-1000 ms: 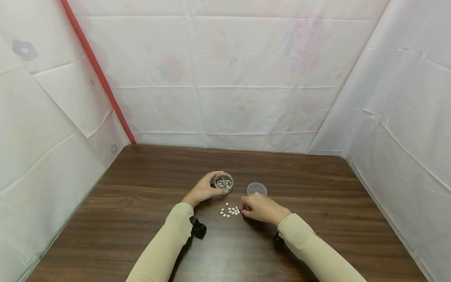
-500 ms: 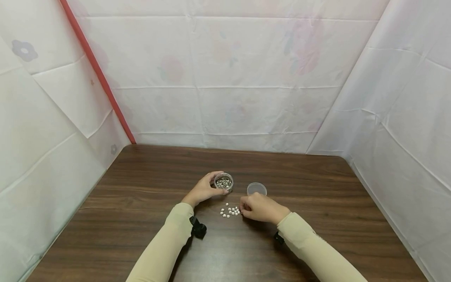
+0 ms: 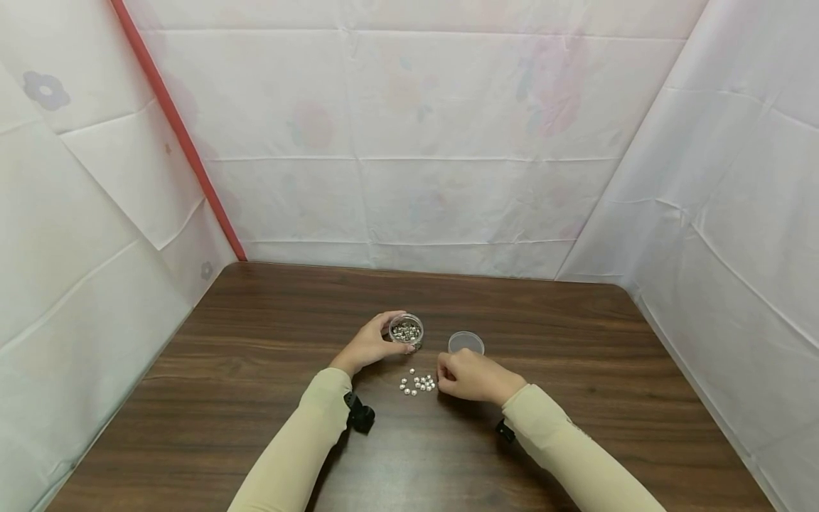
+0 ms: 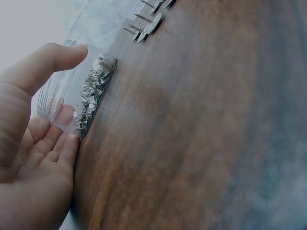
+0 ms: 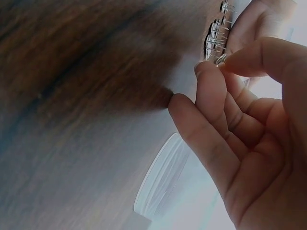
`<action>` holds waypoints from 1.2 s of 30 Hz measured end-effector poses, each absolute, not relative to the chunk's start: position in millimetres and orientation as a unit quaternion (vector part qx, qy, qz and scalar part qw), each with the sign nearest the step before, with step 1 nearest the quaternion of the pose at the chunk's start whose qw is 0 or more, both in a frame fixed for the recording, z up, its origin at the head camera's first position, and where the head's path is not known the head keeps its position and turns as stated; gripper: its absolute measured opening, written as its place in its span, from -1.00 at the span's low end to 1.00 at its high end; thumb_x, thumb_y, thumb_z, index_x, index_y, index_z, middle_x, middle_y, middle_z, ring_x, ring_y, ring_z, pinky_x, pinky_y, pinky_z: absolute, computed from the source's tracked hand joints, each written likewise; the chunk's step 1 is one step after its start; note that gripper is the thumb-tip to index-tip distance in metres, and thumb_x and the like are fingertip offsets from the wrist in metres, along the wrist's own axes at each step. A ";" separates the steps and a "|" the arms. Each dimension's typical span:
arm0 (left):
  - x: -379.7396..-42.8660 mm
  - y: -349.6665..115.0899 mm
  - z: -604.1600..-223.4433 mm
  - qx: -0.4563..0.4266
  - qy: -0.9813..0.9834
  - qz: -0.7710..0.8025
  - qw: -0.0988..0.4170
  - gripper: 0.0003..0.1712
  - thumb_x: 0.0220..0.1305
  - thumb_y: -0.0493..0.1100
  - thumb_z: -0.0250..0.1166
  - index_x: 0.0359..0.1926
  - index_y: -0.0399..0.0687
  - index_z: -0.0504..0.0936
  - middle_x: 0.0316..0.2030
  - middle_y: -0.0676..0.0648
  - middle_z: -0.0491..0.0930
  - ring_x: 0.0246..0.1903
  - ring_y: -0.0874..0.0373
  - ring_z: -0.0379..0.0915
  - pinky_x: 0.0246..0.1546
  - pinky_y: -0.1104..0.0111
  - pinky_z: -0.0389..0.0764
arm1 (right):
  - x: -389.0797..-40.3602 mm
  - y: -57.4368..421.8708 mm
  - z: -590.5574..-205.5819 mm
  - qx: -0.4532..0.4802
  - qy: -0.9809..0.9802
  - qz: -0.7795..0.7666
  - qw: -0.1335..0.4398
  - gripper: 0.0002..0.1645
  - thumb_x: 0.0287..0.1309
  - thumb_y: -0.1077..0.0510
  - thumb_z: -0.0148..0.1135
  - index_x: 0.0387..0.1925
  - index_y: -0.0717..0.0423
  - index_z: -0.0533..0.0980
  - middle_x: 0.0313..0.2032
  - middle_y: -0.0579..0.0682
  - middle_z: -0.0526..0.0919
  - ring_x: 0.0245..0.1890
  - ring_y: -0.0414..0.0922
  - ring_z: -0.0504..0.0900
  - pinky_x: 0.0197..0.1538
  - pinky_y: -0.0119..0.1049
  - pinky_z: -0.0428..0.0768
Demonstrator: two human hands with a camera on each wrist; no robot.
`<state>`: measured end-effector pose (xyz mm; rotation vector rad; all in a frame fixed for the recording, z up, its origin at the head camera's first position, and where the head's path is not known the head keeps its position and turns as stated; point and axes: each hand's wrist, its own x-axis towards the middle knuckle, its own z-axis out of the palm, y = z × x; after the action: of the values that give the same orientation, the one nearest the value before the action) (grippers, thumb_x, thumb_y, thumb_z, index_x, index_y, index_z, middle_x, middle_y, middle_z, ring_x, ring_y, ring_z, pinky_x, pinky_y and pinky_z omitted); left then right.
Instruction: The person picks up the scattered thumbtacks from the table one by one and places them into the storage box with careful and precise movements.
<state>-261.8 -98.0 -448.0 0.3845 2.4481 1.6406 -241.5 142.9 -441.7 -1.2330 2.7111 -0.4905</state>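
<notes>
My left hand (image 3: 371, 345) holds a clear round jar (image 3: 406, 320) with its thumb on the near side and its fingers behind. Silver thumbtacks (image 4: 91, 98) lie in the bottom of the jar, seen through its wall in the left wrist view. Loose thumbtacks (image 3: 424, 384) are spread on the table in front of the jar, points up. Just right of them is my right hand (image 3: 476, 375), low over the wood. Between its thumb and a fingertip it pinches a thumbtack (image 5: 221, 58), partly hidden by the fingers.
A clear round lid (image 3: 466, 341) lies on the brown wooden table (image 3: 288, 306), right behind my right hand. White cloth walls (image 3: 409, 199) enclose the table's back and sides. A red strip (image 3: 179, 131) runs down the left corner.
My right hand has shifted very slightly, drawing a little away from the loose thumbtacks. The left hand and the jar stay where they were.
</notes>
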 end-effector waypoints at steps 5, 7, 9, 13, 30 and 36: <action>-262.6 -98.3 -448.3 0.128 0.820 0.551 0.087 -0.15 0.00 -0.13 0.45 0.31 -0.12 0.29 0.27 -0.21 0.26 0.22 -0.12 0.17 0.16 -0.06 0.33 | -243.2 143.0 -442.4 -0.403 0.898 -0.165 0.071 -0.91 0.06 0.18 0.07 -0.49 -0.08 0.41 -0.70 -0.25 0.40 -0.73 -0.40 0.26 -0.63 -0.51 0.32; -262.7 -98.3 -448.2 0.128 0.820 0.551 0.088 -0.15 0.00 -0.13 0.45 0.31 -0.12 0.29 0.27 -0.21 0.26 0.22 -0.12 0.17 0.16 -0.06 0.32 | -243.7 142.8 -442.0 -0.403 0.898 -0.164 0.070 -0.91 0.06 0.18 0.07 -0.49 -0.08 0.41 -0.69 -0.25 0.40 -0.72 -0.40 0.27 -0.62 -0.51 0.34; -262.6 -98.0 -447.7 0.128 0.820 0.551 0.088 -0.16 0.00 -0.14 0.45 0.31 -0.12 0.29 0.26 -0.22 0.27 0.21 -0.12 0.17 0.16 -0.06 0.32 | -244.0 142.6 -440.4 -0.403 0.897 -0.166 0.072 -0.91 0.06 0.19 0.07 -0.49 -0.07 0.41 -0.69 -0.24 0.39 -0.72 -0.39 0.27 -0.62 -0.50 0.34; -261.8 -97.3 -446.1 0.128 0.820 0.550 0.092 -0.15 0.00 -0.14 0.45 0.31 -0.13 0.28 0.27 -0.23 0.26 0.22 -0.13 0.16 0.17 -0.07 0.31 | -244.9 142.1 -435.0 -0.400 0.895 -0.175 0.091 -0.92 0.08 0.20 0.06 -0.47 -0.05 0.40 -0.69 -0.23 0.38 -0.72 -0.37 0.27 -0.60 -0.48 0.33; -266.0 -99.9 -451.6 0.130 0.816 0.554 0.100 -0.14 0.01 -0.14 0.44 0.32 -0.13 0.26 0.26 -0.24 0.25 0.20 -0.13 0.19 0.11 -0.04 0.37 | -265.0 136.7 -422.2 -0.363 0.900 -0.229 0.077 -0.89 0.13 0.16 -0.01 -0.50 -0.05 0.32 -0.68 -0.20 0.31 -0.71 -0.34 0.22 -0.60 -0.45 0.26; -280.4 -101.0 -478.5 0.113 0.820 0.555 0.087 -0.11 -0.10 -0.01 0.51 0.29 0.08 0.32 0.23 -0.06 0.31 0.17 0.01 0.23 0.09 -0.01 0.40 | -272.5 133.8 -420.4 -0.362 0.896 -0.251 0.056 -0.89 0.13 0.18 -0.02 -0.49 -0.06 0.33 -0.67 -0.19 0.35 -0.69 -0.33 0.26 -0.59 -0.44 0.29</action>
<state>-280.4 -101.0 -478.5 0.3355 2.4420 1.6521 -272.5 133.8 -420.4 -1.0978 2.7183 -0.7618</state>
